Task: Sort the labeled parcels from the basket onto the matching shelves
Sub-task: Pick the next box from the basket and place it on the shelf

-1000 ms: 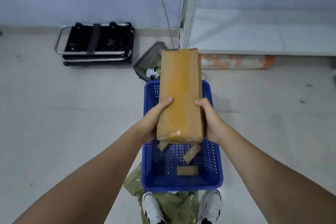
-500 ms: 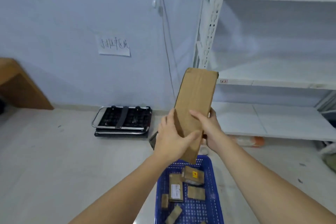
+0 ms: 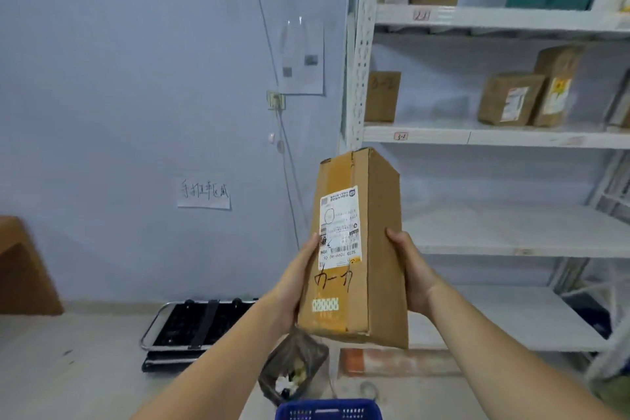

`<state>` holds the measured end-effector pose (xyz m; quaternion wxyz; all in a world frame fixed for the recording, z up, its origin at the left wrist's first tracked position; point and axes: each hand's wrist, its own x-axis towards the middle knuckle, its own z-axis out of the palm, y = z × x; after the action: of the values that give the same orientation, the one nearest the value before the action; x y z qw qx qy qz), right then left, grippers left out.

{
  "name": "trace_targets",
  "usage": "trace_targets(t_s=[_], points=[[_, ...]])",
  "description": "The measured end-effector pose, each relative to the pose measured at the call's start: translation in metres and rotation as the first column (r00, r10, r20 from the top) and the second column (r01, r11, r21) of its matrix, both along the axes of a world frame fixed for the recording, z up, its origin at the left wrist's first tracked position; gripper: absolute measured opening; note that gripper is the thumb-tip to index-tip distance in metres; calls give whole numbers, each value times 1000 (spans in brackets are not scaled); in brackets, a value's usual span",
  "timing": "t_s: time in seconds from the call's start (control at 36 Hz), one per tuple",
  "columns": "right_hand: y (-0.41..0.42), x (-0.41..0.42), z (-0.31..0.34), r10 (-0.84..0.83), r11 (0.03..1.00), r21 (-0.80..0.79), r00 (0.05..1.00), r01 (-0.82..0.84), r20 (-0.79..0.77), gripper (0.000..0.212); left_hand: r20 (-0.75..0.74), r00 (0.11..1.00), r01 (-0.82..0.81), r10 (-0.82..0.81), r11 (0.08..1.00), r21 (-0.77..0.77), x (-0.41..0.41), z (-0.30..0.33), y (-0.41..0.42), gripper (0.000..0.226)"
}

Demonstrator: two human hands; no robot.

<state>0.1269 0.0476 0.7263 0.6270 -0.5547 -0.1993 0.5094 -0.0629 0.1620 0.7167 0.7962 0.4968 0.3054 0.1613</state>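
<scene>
A tall brown cardboard parcel [image 3: 354, 249] is held upright in front of me, its white shipping label and a handwritten mark facing the camera. My left hand [image 3: 293, 283] grips its left side, thumb on the front edge. My right hand [image 3: 414, 273] grips its right side. Only the far rim of the blue basket [image 3: 327, 410] shows at the bottom edge. The white metal shelf unit [image 3: 477, 136] fills the right, with small tags on its shelf edges and brown boxes [image 3: 511, 99] on the upper levels.
A folded black hand trolley [image 3: 191, 331] lies on the floor by the wall. A dark bin with rubbish [image 3: 293, 368] stands just beyond the basket. Papers hang on the blue wall [image 3: 136, 78]. A brown wooden piece [image 3: 20, 266] stands at far left. The two lower shelves hold nothing.
The view has tilted up from the basket to the shelves. The parcel has been turned in my hands so that its labelled face now points at me.
</scene>
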Motion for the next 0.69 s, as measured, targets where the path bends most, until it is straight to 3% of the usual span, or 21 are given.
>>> trace_targets(t_s=[0.11,0.19,0.31,0.36,0.44,0.56,0.69], points=[[-2,16,28,1,1000,16,981,-4,194,55,42,999,-31,29,997,69,14,29,-13,58],[-12,26,45,29,1000,-1,939,-31,342,62,69,995,-84,74,982,170,31,50,-25,56],[-43,51,65,136,991,-55,884,-125,447,112,196,964,-234,181,927,293,67,73,-42,58],[-63,62,74,214,977,-91,843,-195,494,125,260,940,-297,221,905,305,85,83,-54,52],[-91,80,81,247,969,-129,764,-212,597,105,330,914,-336,235,894,296,114,95,-75,53],[-120,109,94,106,993,-28,765,-114,635,90,324,930,-278,177,913,299,144,113,-100,53],[-153,142,112,65,996,6,737,-93,672,106,277,939,-294,206,899,326,169,135,-115,78]])
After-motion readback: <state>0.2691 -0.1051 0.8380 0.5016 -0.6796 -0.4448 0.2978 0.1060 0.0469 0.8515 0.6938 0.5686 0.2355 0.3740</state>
